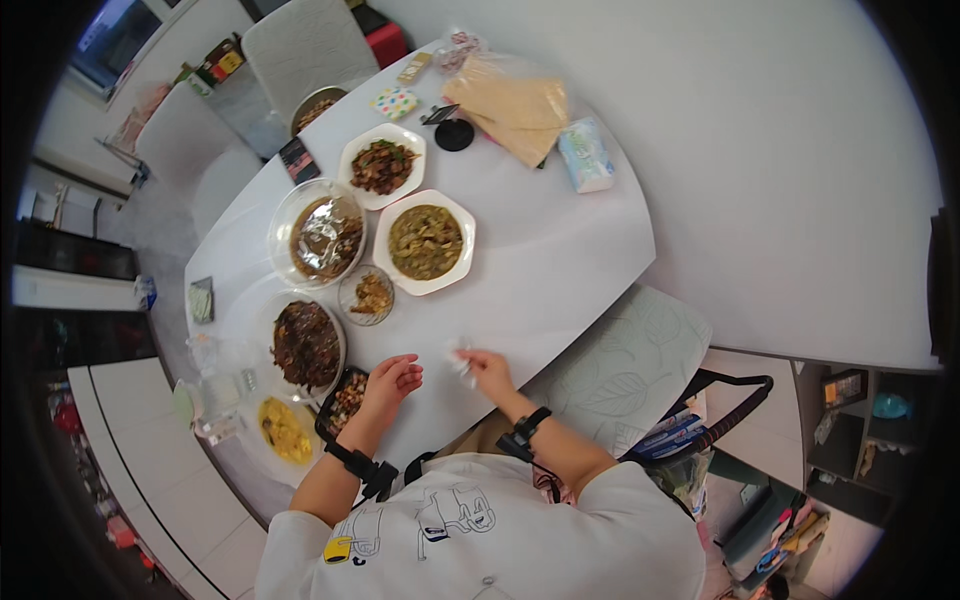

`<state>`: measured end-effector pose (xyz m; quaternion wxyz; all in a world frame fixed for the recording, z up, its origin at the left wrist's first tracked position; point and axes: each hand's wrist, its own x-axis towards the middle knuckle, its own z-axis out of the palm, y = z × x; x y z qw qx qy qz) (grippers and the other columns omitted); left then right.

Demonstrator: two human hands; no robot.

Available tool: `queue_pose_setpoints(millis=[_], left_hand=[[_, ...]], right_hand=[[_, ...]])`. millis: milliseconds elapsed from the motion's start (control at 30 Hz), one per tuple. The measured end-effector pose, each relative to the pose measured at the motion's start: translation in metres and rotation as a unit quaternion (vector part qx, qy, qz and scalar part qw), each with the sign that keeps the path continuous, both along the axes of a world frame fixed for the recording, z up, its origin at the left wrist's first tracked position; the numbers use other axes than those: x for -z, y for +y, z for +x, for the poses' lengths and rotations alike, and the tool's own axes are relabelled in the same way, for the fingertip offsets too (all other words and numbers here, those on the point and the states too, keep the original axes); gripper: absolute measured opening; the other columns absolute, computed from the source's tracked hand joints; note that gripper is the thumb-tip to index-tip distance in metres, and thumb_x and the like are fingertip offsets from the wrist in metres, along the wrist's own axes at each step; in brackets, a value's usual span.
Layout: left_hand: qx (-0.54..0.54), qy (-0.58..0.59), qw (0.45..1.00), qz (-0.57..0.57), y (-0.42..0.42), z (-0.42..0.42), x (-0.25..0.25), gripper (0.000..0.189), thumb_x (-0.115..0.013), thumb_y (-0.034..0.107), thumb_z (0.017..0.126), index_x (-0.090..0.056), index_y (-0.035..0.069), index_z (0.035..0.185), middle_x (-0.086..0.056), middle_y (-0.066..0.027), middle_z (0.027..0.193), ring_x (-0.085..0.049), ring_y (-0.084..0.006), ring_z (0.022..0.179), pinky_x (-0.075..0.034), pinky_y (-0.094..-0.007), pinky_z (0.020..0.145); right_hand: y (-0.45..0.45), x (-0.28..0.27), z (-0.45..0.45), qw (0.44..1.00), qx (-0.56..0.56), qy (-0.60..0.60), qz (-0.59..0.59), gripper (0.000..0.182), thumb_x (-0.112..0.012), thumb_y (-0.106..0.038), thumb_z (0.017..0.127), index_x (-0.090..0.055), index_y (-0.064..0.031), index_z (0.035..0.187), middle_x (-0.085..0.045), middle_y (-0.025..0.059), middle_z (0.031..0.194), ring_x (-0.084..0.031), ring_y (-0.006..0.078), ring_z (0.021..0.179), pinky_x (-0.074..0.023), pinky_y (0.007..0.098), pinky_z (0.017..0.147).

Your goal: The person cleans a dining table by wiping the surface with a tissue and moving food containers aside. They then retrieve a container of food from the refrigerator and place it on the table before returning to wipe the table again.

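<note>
In the head view my right hand [487, 375] pinches a crumpled white tissue [463, 363] over the near edge of the white table [555, 300]. My left hand [394, 386] is raised with its fingers loosely curled, and I see nothing in it. Beside that hand lies a black tray of chopped food [349, 399], partly hidden by my wrist. Farther left is a bowl of dark cooked meat [306, 345]. A small glass bowl [366, 295] with fried bits and a white hexagonal bowl of green stew [425, 242] stand beyond my hands.
A film-covered bowl [327, 234], a hexagonal plate of stir-fry [382, 166] and a smartphone [299, 160] sit farther back. A tissue pack [586, 155] lies by a plastic bag [514, 105]. A dish of yellow food [285, 430] is at the left; a chair [622, 367] stands at the right.
</note>
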<state>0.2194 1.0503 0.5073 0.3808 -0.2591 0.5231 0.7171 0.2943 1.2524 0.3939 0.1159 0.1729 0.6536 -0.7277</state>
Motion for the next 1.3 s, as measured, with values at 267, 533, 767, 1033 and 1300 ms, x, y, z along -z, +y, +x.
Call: queue_pose_setpoints(millis=[267, 533, 767, 1033, 1300], left_hand=[[0.093, 0.032, 0.994, 0.051, 0.01, 0.015, -0.001, 0.054, -0.06, 0.029, 0.089, -0.04, 0.001, 0.13, -0.05, -0.0108, 0.119, -0.053, -0.0205, 0.107, -0.04, -0.0352, 0.098], [0.109, 0.027, 0.991, 0.071, 0.017, 0.018, -0.006, 0.035, -0.062, 0.015, 0.087, -0.051, 0.001, 0.117, -0.059, -0.0062, 0.109, -0.058, -0.018, 0.101, -0.046, -0.0356, 0.095], [0.174, 0.194, 0.965, 0.041, 0.026, 0.029, -0.019, 0.038, -0.063, 0.013, 0.087, -0.048, 0.0, 0.119, -0.059, -0.006, 0.112, -0.057, -0.0156, 0.1, -0.047, -0.0311, 0.088], [0.197, 0.234, 0.951, -0.051, 0.01, 0.023, -0.034, 0.038, -0.054, 0.013, 0.092, -0.039, 0.002, 0.125, -0.058, -0.0062, 0.108, -0.059, -0.0138, 0.092, -0.051, -0.0305, 0.079], [0.268, 0.277, 0.92, -0.068, 0.001, 0.023, -0.04, 0.035, -0.052, 0.01, 0.093, -0.043, 0.004, 0.126, -0.058, -0.0018, 0.108, -0.057, -0.0098, 0.088, -0.05, -0.0266, 0.072]], right_hand=[[0.025, -0.079, -0.019, 0.875, 0.104, -0.177, -0.439, 0.026, -0.052, -0.002, 0.088, -0.055, 0.0, 0.113, -0.06, 0.0096, 0.107, -0.062, 0.0201, 0.093, -0.0535, 0.0327, 0.081], [0.017, -0.078, -0.01, 0.858, 0.15, -0.128, -0.475, 0.025, -0.05, -0.003, 0.088, -0.054, 0.0006, 0.113, -0.06, 0.0105, 0.11, -0.061, 0.0212, 0.096, -0.0521, 0.0345, 0.085], [0.009, -0.085, -0.004, 0.882, 0.135, -0.092, -0.442, 0.028, -0.049, -0.004, 0.089, -0.054, 0.0008, 0.115, -0.06, 0.0109, 0.11, -0.06, 0.0216, 0.099, -0.0508, 0.0343, 0.087], [0.038, -0.119, -0.02, 0.841, 0.061, -0.082, -0.531, 0.045, -0.036, -0.028, 0.096, -0.044, 0.0023, 0.129, -0.057, 0.0127, 0.12, -0.057, 0.0206, 0.102, -0.0467, 0.0361, 0.09], [0.024, -0.118, -0.023, 0.976, -0.114, -0.126, -0.136, 0.04, -0.058, -0.034, 0.088, -0.058, -0.0015, 0.111, -0.064, 0.0045, 0.094, -0.06, 0.0131, 0.087, -0.0489, 0.0305, 0.079]])
